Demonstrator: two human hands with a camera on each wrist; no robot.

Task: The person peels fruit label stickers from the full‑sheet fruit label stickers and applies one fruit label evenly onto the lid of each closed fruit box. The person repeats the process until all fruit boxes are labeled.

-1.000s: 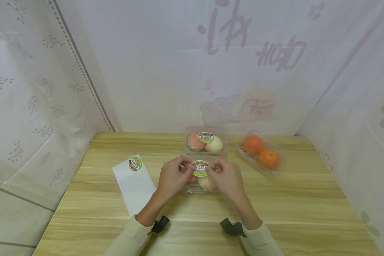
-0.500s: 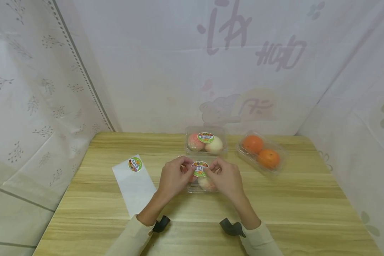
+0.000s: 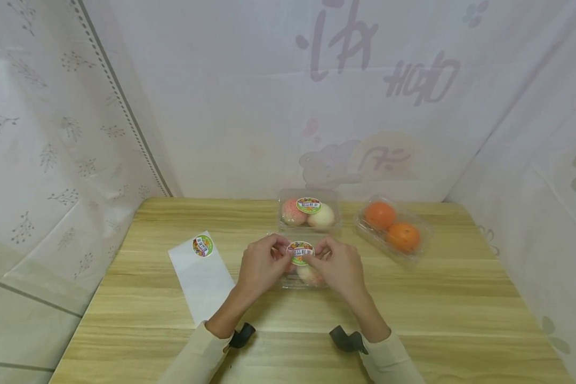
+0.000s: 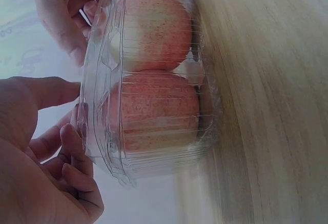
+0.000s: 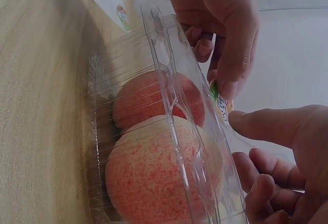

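An oval fruit label sticker [image 3: 300, 247] lies against the lid of the nearer clear plastic box [image 3: 303, 284], which holds several pinkish peaches [image 4: 154, 111]. At the sticker's left edge is my left hand [image 3: 263, 265], its thumb on the sticker and its other fingers loosely bent. From the right, my right hand [image 3: 340, 266] touches the sticker's face with its thumb [image 5: 266, 125]. Its remaining fingers are loosely bent beside the lid. Both hands partly cover the box in the head view.
Behind stands another clear box [image 3: 333, 198] of peaches bearing the same kind of label. An unlabelled box of oranges [image 3: 403, 237] sits at the right rear. White backing paper [image 3: 199, 282] with one sticker [image 3: 202, 246] lies on the wooden table [image 3: 441, 325] at left.
My right thumb shifts slightly over the sticker's face, covering and uncovering part of its print. The left hand stays nearly still, and the boxes keep their places.
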